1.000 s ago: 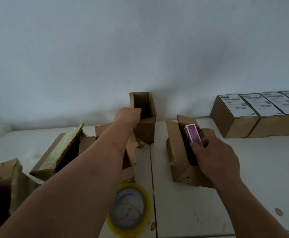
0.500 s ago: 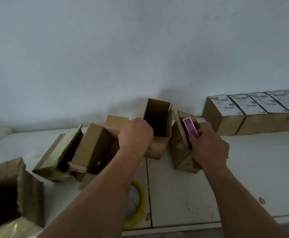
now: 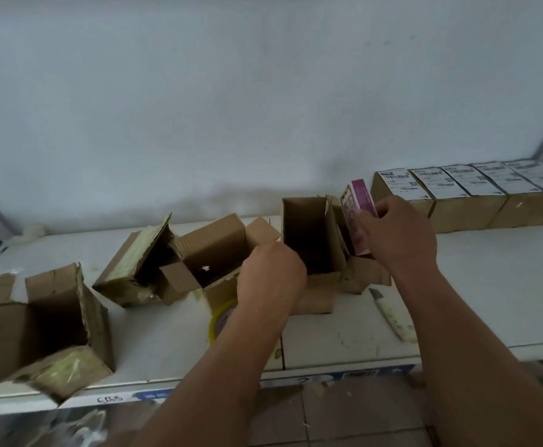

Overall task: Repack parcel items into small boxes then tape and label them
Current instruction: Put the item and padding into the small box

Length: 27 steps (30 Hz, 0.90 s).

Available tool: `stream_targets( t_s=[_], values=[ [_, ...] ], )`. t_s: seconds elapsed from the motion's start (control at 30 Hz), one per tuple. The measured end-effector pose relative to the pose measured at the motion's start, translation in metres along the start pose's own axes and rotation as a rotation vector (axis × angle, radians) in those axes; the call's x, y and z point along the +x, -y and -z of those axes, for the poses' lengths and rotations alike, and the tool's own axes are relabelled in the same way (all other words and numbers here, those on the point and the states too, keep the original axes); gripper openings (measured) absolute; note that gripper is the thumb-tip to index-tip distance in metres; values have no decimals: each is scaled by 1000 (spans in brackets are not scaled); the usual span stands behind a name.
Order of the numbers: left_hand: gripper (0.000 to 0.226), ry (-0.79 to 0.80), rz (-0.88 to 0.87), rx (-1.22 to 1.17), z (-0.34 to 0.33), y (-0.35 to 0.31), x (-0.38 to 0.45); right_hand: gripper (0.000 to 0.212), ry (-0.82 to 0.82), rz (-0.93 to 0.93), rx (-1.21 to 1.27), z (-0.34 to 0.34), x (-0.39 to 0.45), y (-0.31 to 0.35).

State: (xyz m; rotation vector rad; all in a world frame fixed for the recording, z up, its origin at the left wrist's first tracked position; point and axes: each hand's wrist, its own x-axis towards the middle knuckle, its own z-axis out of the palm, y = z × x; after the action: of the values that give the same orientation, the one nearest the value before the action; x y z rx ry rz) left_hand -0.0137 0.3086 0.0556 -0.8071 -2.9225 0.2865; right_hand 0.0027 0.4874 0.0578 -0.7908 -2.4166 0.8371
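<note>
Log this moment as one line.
left hand grips open small box | right hand holds pink carton above torn parcel

Five open cardboard boxes (image 3: pixel 309 240), five labelled boxes (image 3: pixel 402 188), one pink carton (image 3: pixel 359 214), one tape roll (image 3: pixel 220 316), one knife (image 3: pixel 392 314).

Dim, flat, cool light fills the frame, with no glare. A soft grey shadow lies on the wall (image 3: pixel 263 108) behind the open cardboard boxes (image 3: pixel 309 233), whose insides are dark. Wide-angle bending curves the table (image 3: pixel 489 285) edge. The frame corners and lower edge are smeared; label print at the upper right is unreadable.
</note>
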Motion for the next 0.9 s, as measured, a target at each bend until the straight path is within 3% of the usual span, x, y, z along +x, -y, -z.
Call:
stream_targets(
  t_s=[0.13, 0.37, 0.47, 0.57, 0.77, 0.9],
  values=[
    [22, 89, 51, -148, -16, -7, -27, 24, 13, 20, 99, 21, -21, 14],
    [25, 170, 130, -287, -26, -14, -52, 29, 174, -11, 171, 27, -58, 28],
    [28, 315, 132, -302, -27, -9, -49, 29, 300, 23, 58, 18, -69, 30],
    [32, 339, 61, -230, -25, -5, -54, 28, 432, 15, -86, 6, -76, 26],
    [30, 178, 45, -326, -30, -2, -66, 55, 416, 74, -471, -22, -78, 10],
    [31, 180, 52, -439, -26, 0, -70, 46, 468, 41, -570, -32, -81, 9]
  ],
)
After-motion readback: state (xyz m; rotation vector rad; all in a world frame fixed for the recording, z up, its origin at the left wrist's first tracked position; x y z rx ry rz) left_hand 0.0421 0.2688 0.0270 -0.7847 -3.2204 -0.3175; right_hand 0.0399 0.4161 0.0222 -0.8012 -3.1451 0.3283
